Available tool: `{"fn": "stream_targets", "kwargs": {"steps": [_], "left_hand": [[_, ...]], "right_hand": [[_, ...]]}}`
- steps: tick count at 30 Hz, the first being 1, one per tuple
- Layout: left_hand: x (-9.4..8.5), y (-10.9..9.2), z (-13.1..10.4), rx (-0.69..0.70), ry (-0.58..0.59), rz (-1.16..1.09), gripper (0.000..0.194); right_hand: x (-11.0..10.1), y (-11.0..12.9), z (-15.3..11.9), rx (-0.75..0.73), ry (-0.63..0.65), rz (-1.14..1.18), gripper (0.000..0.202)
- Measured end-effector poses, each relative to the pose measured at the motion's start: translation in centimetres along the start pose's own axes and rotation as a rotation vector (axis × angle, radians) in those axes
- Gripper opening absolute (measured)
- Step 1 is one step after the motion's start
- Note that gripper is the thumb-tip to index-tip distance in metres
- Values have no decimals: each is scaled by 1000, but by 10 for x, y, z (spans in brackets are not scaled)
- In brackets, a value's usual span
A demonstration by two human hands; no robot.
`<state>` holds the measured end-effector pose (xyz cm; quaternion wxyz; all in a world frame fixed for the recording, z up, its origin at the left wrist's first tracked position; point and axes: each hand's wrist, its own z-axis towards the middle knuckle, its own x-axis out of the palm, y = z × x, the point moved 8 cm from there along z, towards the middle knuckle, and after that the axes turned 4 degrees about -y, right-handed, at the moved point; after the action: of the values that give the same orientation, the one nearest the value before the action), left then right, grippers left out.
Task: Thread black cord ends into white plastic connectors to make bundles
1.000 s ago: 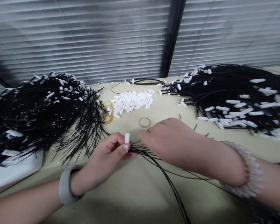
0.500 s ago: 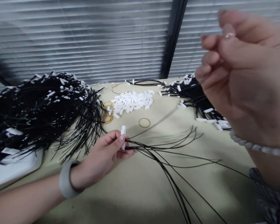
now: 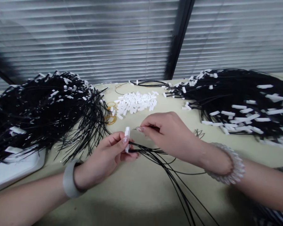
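Note:
My left hand (image 3: 112, 149) pinches a small white plastic connector housing (image 3: 127, 131) between thumb and fingers, held upright. Several thin black wires (image 3: 160, 161) run out of its right side, fanning over the table toward the lower right. Just right of the housing, my right hand (image 3: 172, 138) is closed in a pinch, palm down. A short dark wire tip (image 3: 134, 129) pokes out from its fingertips, pointing at the housing with a small gap between. The rest of that wire is hidden by the hand.
A heap of loose white housings (image 3: 136, 102) lies beyond my hands, with yellow rubber bands (image 3: 110, 119) beside it. Large piles of black wires with white ends stand left (image 3: 44, 106) and right (image 3: 238, 94). A white tray (image 3: 35, 163) sits under the left pile. Window blinds (image 3: 108, 37) rise behind.
My right hand has come down from the upper right to beside the housing, a wire tip now showing at its fingers. My left hand holds the housing almost where it was.

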<state>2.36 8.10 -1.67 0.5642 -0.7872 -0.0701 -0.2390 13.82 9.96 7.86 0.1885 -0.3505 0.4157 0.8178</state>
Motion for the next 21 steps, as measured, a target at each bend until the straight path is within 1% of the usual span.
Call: {"fn": "stream_targets", "kwargs": {"steps": [8,11,13,15,21], "left_hand": [[1,3,0,26,60,67,12],[1,4,0,49,81,154,13],[1,5,-1,66,93,233,14],[4,4,-2,82,105,303,15],[15,0,-8,93,133,416,18]], "right_hand": [[3,5,0,-114,-46,-86,17],[4,12,-4,-216,-58,-185,18],[6,18,-7,-299,-44,-243,20],[10,21,-10,-352,-17,-271,20],[15,20,-11,-348,31,-248,27]]}}
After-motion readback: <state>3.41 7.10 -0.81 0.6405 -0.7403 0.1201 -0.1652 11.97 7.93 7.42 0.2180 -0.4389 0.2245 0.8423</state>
